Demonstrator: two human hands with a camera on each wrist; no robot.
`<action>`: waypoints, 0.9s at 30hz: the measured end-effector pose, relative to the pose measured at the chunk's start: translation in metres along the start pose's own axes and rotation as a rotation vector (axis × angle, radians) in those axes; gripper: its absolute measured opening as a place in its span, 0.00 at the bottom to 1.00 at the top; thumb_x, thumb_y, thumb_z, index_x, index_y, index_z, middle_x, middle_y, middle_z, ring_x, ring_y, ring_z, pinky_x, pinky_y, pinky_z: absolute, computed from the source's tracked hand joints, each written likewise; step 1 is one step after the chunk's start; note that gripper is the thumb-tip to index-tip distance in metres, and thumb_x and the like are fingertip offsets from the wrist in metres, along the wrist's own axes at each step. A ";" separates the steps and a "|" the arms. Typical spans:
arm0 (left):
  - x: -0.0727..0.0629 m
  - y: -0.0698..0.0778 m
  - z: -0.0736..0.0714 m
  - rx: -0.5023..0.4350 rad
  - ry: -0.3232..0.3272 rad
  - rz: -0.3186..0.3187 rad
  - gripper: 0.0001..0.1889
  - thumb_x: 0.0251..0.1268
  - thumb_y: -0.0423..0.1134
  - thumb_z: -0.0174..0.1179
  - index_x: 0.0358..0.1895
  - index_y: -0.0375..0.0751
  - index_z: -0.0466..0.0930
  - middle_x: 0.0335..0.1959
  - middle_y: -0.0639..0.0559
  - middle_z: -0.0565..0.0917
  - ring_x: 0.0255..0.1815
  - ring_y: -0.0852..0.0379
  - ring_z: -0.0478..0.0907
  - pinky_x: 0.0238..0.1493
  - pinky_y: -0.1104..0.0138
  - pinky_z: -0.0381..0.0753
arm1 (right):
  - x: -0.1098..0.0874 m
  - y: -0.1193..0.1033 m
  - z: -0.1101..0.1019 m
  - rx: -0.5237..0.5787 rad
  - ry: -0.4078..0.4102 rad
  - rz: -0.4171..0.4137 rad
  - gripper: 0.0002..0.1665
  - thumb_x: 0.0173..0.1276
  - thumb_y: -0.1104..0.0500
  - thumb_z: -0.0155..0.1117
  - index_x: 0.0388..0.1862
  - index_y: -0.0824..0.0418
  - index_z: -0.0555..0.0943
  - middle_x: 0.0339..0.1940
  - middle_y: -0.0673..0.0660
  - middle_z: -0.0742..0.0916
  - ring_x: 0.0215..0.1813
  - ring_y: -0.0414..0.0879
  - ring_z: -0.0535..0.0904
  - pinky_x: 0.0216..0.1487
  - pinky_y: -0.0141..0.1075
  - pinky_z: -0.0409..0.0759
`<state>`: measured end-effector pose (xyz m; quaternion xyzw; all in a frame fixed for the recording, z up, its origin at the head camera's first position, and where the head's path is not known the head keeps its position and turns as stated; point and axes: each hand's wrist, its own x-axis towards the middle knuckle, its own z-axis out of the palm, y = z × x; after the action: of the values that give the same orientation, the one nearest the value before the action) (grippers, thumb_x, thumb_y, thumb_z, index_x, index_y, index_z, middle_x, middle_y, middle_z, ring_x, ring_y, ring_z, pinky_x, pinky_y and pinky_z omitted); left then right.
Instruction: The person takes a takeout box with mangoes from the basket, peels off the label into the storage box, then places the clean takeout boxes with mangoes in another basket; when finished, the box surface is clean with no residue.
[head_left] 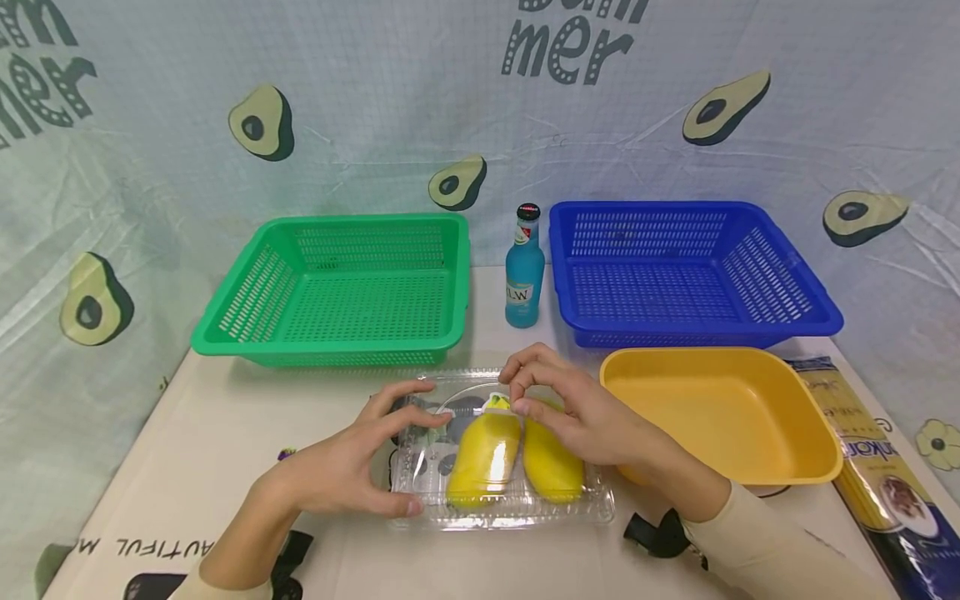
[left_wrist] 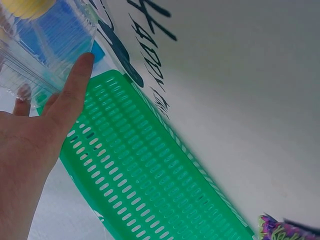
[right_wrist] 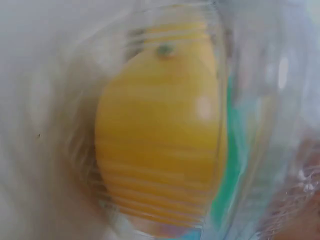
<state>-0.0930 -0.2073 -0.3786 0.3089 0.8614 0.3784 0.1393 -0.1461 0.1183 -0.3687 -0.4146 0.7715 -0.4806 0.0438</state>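
A clear plastic box (head_left: 504, 521) with a ridged rim lies in front of me. Inside are two yellow mango-shaped fruits, the left one (head_left: 483, 458) and the right one (head_left: 553, 467). My left hand (head_left: 341, 467) is at the box's left end, fingers spread over the lid and thumb by the front corner. In the left wrist view, its extended index finger (left_wrist: 77, 85) touches the plastic. With bent fingers, my right hand (head_left: 566, 408) pinches the plastic above the right fruit, partly covering it. The right wrist view is blurred and shows one fruit (right_wrist: 160, 135) through plastic.
Behind the box stand a green basket (head_left: 330, 346), a blue bottle (head_left: 523, 279) and a blue basket (head_left: 697, 333). A yellow tub (head_left: 720, 417) is to the right, beside a long printed packet (head_left: 885, 492). Black objects (head_left: 660, 533) lie near the forearms.
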 end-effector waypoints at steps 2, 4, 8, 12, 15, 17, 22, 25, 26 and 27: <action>0.000 0.000 0.000 0.000 0.000 0.006 0.42 0.54 0.53 0.77 0.73 0.70 0.67 0.82 0.54 0.48 0.81 0.43 0.50 0.66 0.38 0.69 | 0.000 -0.001 0.000 0.009 0.001 0.028 0.09 0.78 0.64 0.59 0.40 0.50 0.78 0.58 0.55 0.80 0.64 0.45 0.74 0.69 0.43 0.74; 0.000 -0.002 0.000 0.001 -0.001 0.015 0.41 0.55 0.53 0.77 0.74 0.68 0.67 0.82 0.53 0.49 0.81 0.42 0.50 0.66 0.37 0.69 | 0.000 -0.001 0.000 0.013 0.008 0.044 0.09 0.79 0.64 0.58 0.39 0.50 0.79 0.58 0.54 0.80 0.64 0.46 0.74 0.69 0.44 0.74; 0.000 -0.002 0.000 0.002 -0.001 0.016 0.41 0.55 0.53 0.76 0.74 0.68 0.67 0.83 0.53 0.48 0.81 0.42 0.50 0.65 0.37 0.69 | 0.001 -0.001 0.000 0.023 0.024 0.061 0.07 0.79 0.64 0.58 0.38 0.54 0.79 0.57 0.53 0.80 0.64 0.46 0.74 0.69 0.44 0.74; 0.000 -0.001 -0.001 0.009 0.000 0.017 0.41 0.55 0.53 0.76 0.73 0.68 0.66 0.83 0.53 0.48 0.81 0.42 0.50 0.65 0.37 0.69 | 0.002 0.000 0.000 0.032 0.038 0.056 0.06 0.79 0.64 0.58 0.39 0.58 0.80 0.56 0.54 0.80 0.64 0.46 0.75 0.69 0.43 0.75; 0.000 -0.001 -0.001 0.017 0.000 0.022 0.41 0.55 0.54 0.76 0.73 0.69 0.66 0.82 0.53 0.48 0.80 0.41 0.50 0.65 0.38 0.70 | 0.002 0.001 0.001 0.033 0.047 0.042 0.06 0.78 0.64 0.58 0.39 0.58 0.80 0.55 0.57 0.80 0.64 0.46 0.75 0.69 0.42 0.74; 0.000 -0.002 -0.001 0.018 -0.001 0.019 0.41 0.55 0.54 0.76 0.73 0.70 0.66 0.83 0.53 0.48 0.81 0.42 0.50 0.66 0.38 0.70 | 0.001 0.001 0.001 0.035 0.056 0.040 0.06 0.78 0.65 0.58 0.39 0.59 0.79 0.55 0.58 0.80 0.64 0.45 0.76 0.69 0.41 0.74; 0.001 -0.001 0.000 0.017 0.001 0.017 0.42 0.55 0.54 0.76 0.74 0.70 0.66 0.83 0.52 0.48 0.81 0.44 0.50 0.66 0.38 0.70 | 0.001 0.002 0.003 0.050 0.092 0.040 0.06 0.78 0.65 0.58 0.38 0.60 0.79 0.53 0.59 0.80 0.63 0.45 0.77 0.70 0.39 0.74; 0.001 0.000 0.000 0.012 0.000 0.005 0.42 0.54 0.53 0.77 0.73 0.71 0.66 0.83 0.51 0.48 0.81 0.45 0.49 0.66 0.38 0.70 | 0.001 0.002 0.005 0.059 0.119 0.035 0.06 0.78 0.67 0.58 0.38 0.59 0.79 0.52 0.58 0.80 0.62 0.47 0.78 0.68 0.39 0.76; 0.001 0.000 0.000 0.009 -0.001 0.002 0.42 0.54 0.52 0.77 0.73 0.71 0.66 0.83 0.51 0.48 0.81 0.45 0.49 0.66 0.38 0.69 | 0.001 0.002 0.005 0.063 0.129 0.034 0.07 0.78 0.67 0.58 0.38 0.59 0.79 0.52 0.58 0.80 0.62 0.48 0.78 0.68 0.39 0.77; 0.001 0.000 0.000 0.006 -0.003 -0.005 0.43 0.54 0.51 0.77 0.73 0.72 0.66 0.83 0.52 0.48 0.81 0.45 0.48 0.66 0.38 0.69 | 0.001 0.002 0.006 0.065 0.141 0.034 0.07 0.78 0.68 0.57 0.39 0.59 0.79 0.52 0.57 0.80 0.62 0.48 0.79 0.67 0.39 0.78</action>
<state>-0.0932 -0.2065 -0.3784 0.3078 0.8631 0.3749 0.1407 -0.1449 0.1141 -0.3732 -0.3651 0.7635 -0.5326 0.0110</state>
